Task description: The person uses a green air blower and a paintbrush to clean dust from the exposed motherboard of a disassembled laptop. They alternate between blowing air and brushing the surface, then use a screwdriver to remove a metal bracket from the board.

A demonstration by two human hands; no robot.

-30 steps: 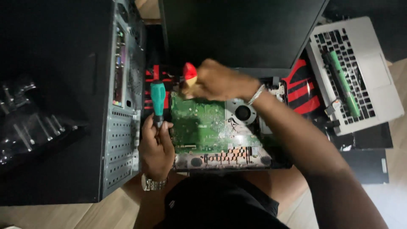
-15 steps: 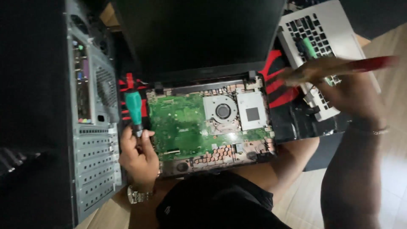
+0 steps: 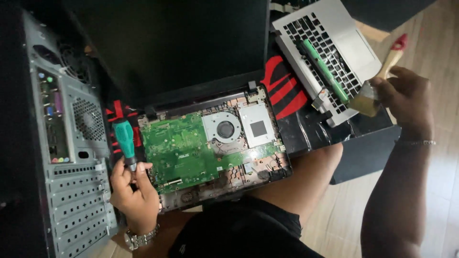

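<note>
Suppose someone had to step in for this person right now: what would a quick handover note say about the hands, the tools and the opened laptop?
Left hand: grips the green-handled screwdriver by its lower end, handle up, at the left edge of the opened laptop.
Right hand: holds a paintbrush, wooden handle with red tip, bristles down beside the detached silver keyboard panel.
Laptop: rests on the person's lap, green motherboard and fan exposed. A grey desktop tower lies to the left.
Done: the keyboard cover is off.
Left: the board still sits in the case; whether any screws remain is too small to tell.
</note>
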